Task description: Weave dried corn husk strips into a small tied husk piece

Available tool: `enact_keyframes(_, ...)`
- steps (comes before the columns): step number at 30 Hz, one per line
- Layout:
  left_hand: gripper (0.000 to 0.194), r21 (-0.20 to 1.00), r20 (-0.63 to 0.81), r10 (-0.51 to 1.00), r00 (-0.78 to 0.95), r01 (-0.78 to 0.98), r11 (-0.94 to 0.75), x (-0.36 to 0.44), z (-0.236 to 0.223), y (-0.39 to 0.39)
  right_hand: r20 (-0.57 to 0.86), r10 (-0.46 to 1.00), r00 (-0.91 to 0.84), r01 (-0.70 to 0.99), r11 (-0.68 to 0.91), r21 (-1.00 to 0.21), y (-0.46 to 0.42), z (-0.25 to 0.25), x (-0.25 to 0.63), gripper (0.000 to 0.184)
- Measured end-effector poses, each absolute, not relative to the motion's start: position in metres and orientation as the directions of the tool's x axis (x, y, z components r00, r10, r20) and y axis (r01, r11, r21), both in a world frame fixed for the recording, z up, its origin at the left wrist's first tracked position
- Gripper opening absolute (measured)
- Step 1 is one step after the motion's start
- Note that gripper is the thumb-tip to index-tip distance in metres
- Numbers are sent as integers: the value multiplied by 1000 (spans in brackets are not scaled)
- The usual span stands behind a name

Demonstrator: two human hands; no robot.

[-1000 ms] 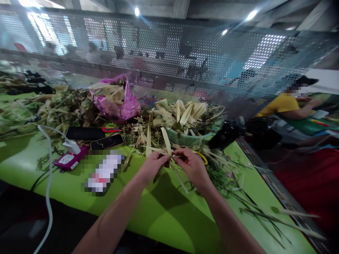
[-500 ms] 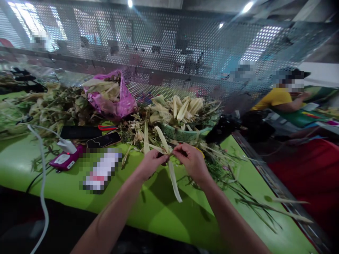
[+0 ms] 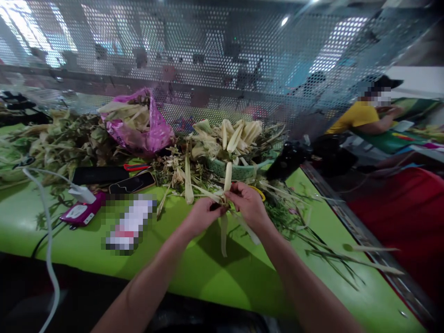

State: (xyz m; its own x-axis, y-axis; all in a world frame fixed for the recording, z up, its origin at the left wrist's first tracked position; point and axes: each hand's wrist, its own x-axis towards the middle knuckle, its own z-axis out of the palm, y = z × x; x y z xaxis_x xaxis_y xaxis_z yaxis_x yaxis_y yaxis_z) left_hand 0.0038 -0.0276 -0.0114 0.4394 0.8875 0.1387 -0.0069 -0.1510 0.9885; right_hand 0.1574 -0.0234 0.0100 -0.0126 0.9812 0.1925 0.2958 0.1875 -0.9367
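Pale strips of dried corn husk (image 3: 224, 236) are pinched between both hands above the green table, with ends pointing up, down and out to the sides. My left hand (image 3: 204, 215) is closed on the strips where they cross, thumb on top. My right hand (image 3: 244, 201) pinches them from the other side, close to the left fingertips. The exact crossing is partly covered by the fingers. Behind the hands stands a green basket (image 3: 232, 172) heaped with folded husks (image 3: 239, 134). A yellow-handled tool (image 3: 259, 193) lies partly hidden behind my right hand.
A purple bag of husks (image 3: 149, 129) and a leafy husk pile (image 3: 72, 138) sit at the back left. Phones (image 3: 132, 183), a red cutter (image 3: 136, 167) and a purple power socket (image 3: 83, 210) lie left. A dark bottle (image 3: 288, 159) leans right. Someone in yellow (image 3: 359, 115) sits beyond.
The upper strip has swung from leaning left to standing upright. Another strip end now hangs beneath my right hand. Both hands remain close together, and the view has shifted slightly.
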Motion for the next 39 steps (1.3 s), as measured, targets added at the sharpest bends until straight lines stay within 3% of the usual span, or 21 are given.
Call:
enact_keyframes(4,18,990,116,904,412,25,-139,5,-8,-31,268,963,-12,416,248,-875,-24,12,159,21)
enact_keyframes(7,21,989,106,928,357,61,-136,6,-10,-31,401,916,0,578,328,-747,-28,22,160,22)
enact_keyframes(10,22,990,125,927,353,14,-139,9,-17,-29,468,872,-143,671,433,-603,-35,32,158,15)
enact_keyframes(13,22,991,130,933,335,-24,-130,11,-23,-28,420,856,-302,699,498,-513,-39,38,153,10)
enact_keyframes(21,30,971,47,934,355,-235,41,18,-19,-31,403,836,-372,693,539,-478,-42,34,150,8)
enact_keyframes(27,33,958,-4,943,334,-269,99,21,-22,-29,412,805,-427,701,582,-412,-45,27,141,12)
enact_keyframes(29,32,932,-16,956,293,-341,120,21,-20,-28,452,797,-400,700,584,-410,-46,29,139,14)
enact_keyframes(32,31,883,-61,972,225,-443,158,16,-15,-27,519,826,-219,711,500,-495,-45,35,145,16)
enact_keyframes(35,32,855,-153,978,143,-477,204,10,-10,-26,445,893,-70,695,364,-620,-39,34,157,20)
enact_keyframes(39,27,807,-210,970,122,-538,242,5,-8,-26,321,933,-162,637,347,-688,-31,25,165,19)
